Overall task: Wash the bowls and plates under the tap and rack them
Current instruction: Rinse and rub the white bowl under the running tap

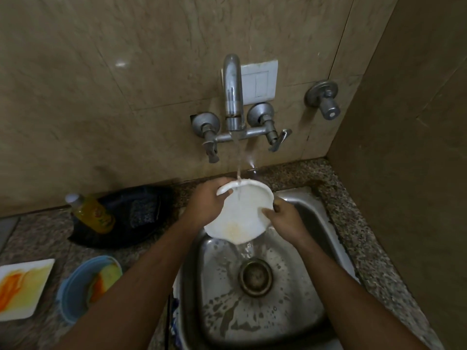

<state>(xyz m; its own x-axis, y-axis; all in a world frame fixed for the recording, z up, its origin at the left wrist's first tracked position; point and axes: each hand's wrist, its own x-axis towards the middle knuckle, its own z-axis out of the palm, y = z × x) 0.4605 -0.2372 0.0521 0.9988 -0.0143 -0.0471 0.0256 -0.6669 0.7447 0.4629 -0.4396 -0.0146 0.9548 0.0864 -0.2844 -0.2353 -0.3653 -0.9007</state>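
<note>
White plate (241, 213) sits at frame ctr, held tilted over the sink (313, 218), top rim at 12 o'clock right under the tap (232, 97). The stream hits that upper rim, sheets down the face and pours off the low edge at 6 o'clock toward the drain (255, 276). Prob. why it's slanted: water carries the grime off instead of pooling. A faint orange smear is left near the low edge, so I'd say the rinse isn't finished.

Left hand (207, 200) grips the plate's rim at approx 10 o'clock, fingers wrapped behind and thumb over the lip, steadying it. Right hand (283, 213) holds the rim at 3 o'clock, thumb pressed on the face, likely to rub.

Outward: at 9 o'clock of the sink, on the granite counter (353, 223), a dark tray (121, 223) holds a yellow soap bottle (93, 213) and a scrubber (142, 210), w/in easy reach. At 8 o'clock wait a blue bowl (83, 289) and a square white plate (22, 286), both streaked orange-yellow, unwashed. No rack in view.

Writing: bottle label too blurred to read; nothing else legible. White switch plate (257, 79) behind the spout is blank.
</note>
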